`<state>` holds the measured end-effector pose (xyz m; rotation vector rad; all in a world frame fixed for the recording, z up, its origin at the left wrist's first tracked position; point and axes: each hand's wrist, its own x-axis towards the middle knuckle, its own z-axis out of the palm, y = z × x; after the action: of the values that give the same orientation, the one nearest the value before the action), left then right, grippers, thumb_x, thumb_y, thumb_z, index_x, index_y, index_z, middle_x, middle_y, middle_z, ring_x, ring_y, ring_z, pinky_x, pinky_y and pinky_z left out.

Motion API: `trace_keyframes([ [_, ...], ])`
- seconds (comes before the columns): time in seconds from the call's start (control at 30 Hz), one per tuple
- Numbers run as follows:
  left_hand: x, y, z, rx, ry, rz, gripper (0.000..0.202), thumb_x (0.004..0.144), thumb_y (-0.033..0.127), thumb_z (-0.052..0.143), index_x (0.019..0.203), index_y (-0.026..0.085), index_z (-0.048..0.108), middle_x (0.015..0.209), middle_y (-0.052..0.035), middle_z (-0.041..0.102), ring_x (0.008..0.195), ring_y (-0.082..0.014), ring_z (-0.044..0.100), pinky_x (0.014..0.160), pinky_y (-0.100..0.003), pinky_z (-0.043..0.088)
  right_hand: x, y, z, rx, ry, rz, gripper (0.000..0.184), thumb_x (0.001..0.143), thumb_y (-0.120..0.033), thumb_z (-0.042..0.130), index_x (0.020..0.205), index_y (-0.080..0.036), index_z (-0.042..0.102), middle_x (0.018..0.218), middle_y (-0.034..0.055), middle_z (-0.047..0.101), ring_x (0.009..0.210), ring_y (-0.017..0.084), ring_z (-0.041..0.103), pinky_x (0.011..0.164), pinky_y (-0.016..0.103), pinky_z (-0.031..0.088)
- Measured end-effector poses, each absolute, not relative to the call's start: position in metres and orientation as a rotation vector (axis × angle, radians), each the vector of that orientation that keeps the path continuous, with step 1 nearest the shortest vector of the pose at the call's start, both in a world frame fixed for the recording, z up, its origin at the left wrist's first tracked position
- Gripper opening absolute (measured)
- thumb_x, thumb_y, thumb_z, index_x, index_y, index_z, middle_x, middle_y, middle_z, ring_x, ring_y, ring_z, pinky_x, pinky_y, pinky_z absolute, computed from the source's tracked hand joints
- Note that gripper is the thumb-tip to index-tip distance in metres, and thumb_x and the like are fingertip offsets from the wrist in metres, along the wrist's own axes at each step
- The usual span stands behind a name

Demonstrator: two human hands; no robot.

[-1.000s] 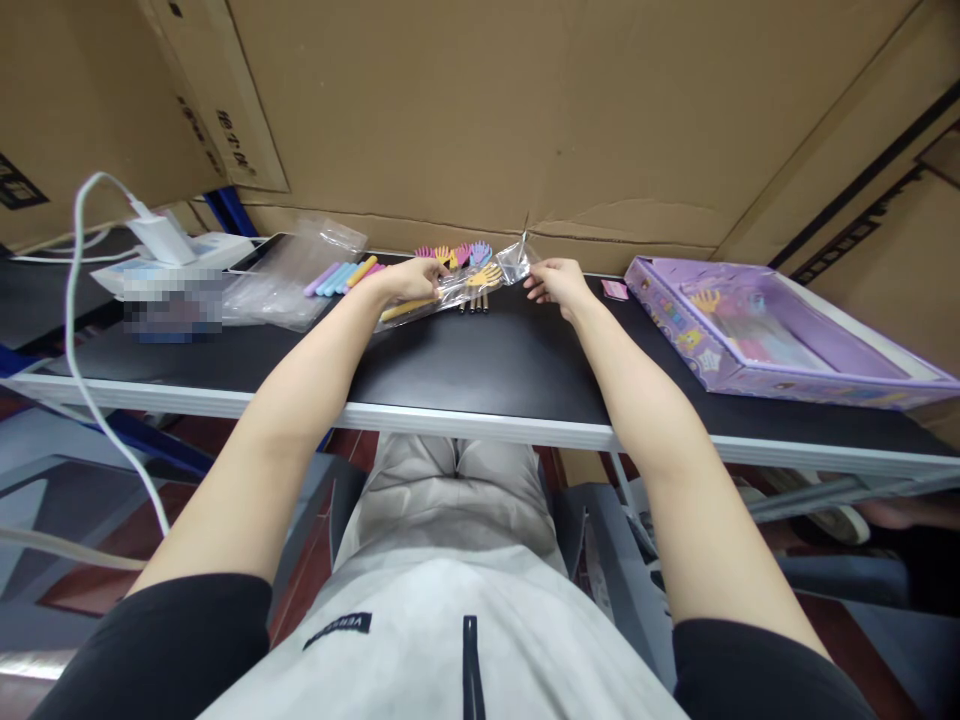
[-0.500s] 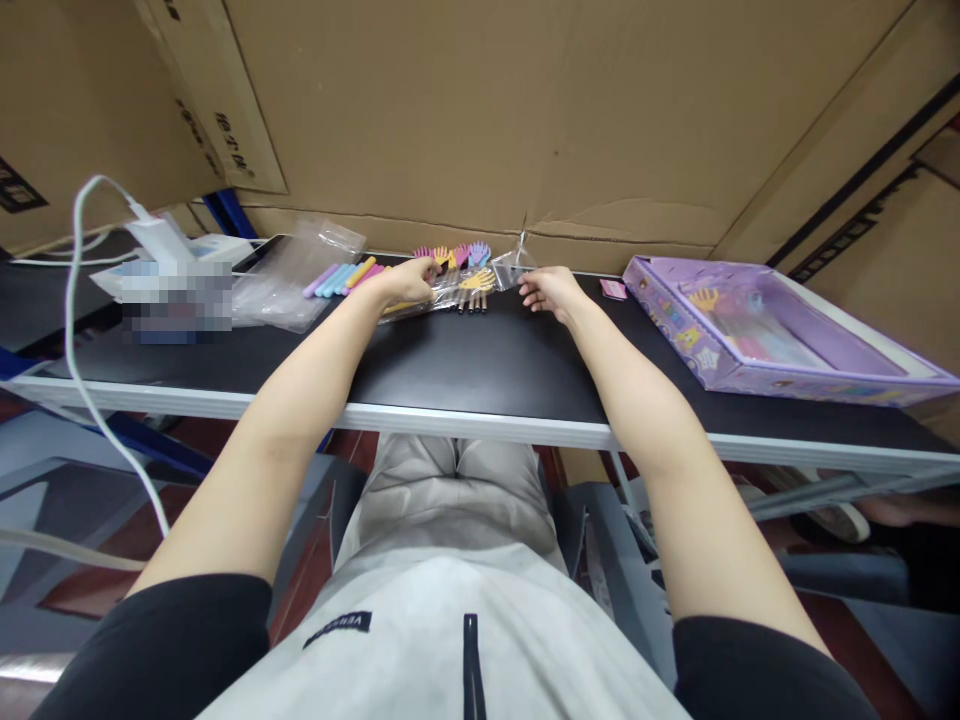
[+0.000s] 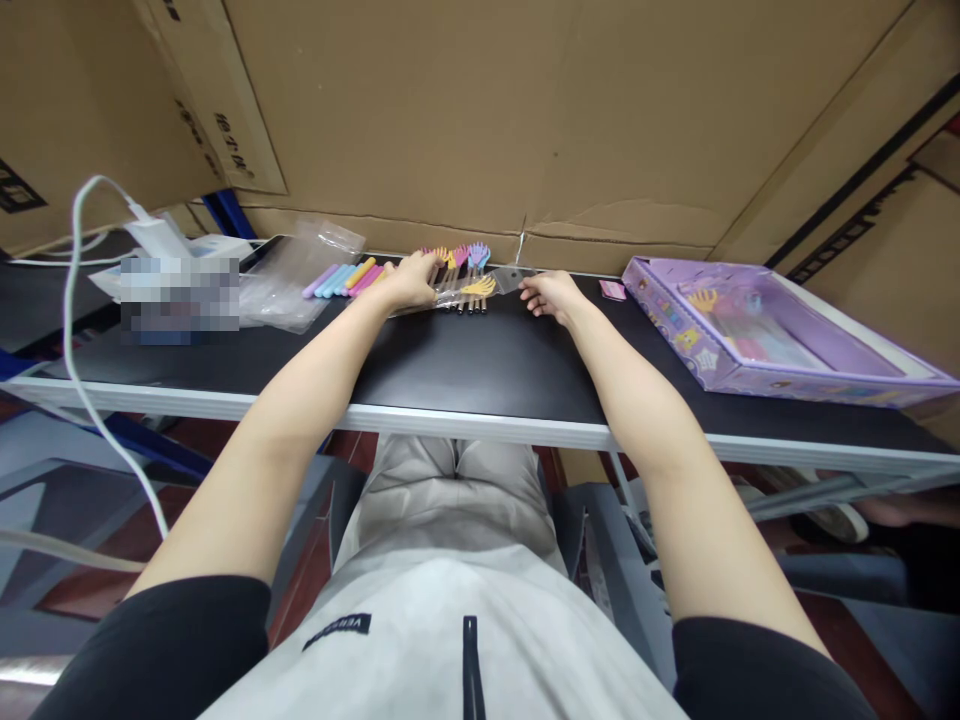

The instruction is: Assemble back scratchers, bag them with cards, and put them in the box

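A clear plastic bag lies across the back of the black table, with a yellow claw-shaped back scratcher inside it. My left hand is closed over the bag's left part, around the scratcher's handle end, which the hand mostly hides. At the bag's right end, my right hand pinches the clear flap with curled fingers. Behind the bag lie several more back scratchers with claw heads in pink, orange and purple; their dark-tipped rods show below the bag. Coloured handles lie in a row left of my left hand.
Empty clear bags lie left of the handles, near a white charger with a cable. On the right are a small pink card and an open purple box. A cardboard wall stands behind the table.
My left hand has shifted slightly and now lies flatter over the bag. The yellow claw head has moved slightly right and down inside it. My right hand stays at the bag's end.
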<state>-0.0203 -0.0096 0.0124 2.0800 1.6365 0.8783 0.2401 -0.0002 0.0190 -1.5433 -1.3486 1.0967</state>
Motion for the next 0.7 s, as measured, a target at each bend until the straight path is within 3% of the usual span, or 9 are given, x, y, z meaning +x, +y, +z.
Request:
trace_keyframes([
  [0.1, -0.012, -0.017, 0.013, 2.306, 1.75, 0.691, 0.057, 0.073, 0.009, 0.068, 0.129, 0.02, 0.073, 0.145, -0.0187, 0.062, 0.147, -0.0432, 0.049, 0.127, -0.06, 0.029, 0.242, 0.001, 0.018, -1.549, -1.364, 1.1, 0.026, 0.104, -0.009, 0.054, 0.08, -0.017, 0.058, 0.057, -0.0023, 0.057, 0.039, 0.007, 0.046, 0.041, 0.02, 0.035],
  [0.27, 0.0, -0.011, 0.001, 2.462, 1.641, 0.641, 0.042, 0.086, 0.013, 0.06, 0.125, 0.016, 0.075, 0.138, -0.0196, 0.066, 0.139, -0.0382, 0.056, 0.119, -0.051, 0.041, 0.244, 0.001, 0.018, -1.548, -1.402, 1.108, 0.026, 0.106, -0.01, 0.054, 0.081, -0.017, 0.058, 0.058, -0.0012, 0.059, 0.039, 0.007, 0.044, 0.039, 0.021, 0.033],
  [0.7, -0.01, 0.019, -0.018, 2.591, 1.534, 0.681, 0.039, 0.09, 0.018, 0.058, 0.124, 0.015, 0.076, 0.125, -0.0158, 0.073, 0.119, -0.0305, 0.068, 0.106, -0.042, 0.053, 0.246, -0.007, 0.025, -1.611, -1.484, 1.065, 0.021, 0.1, -0.003, 0.057, 0.084, -0.016, 0.059, 0.063, -0.0009, 0.061, 0.042, 0.007, 0.043, 0.041, 0.021, 0.033],
])
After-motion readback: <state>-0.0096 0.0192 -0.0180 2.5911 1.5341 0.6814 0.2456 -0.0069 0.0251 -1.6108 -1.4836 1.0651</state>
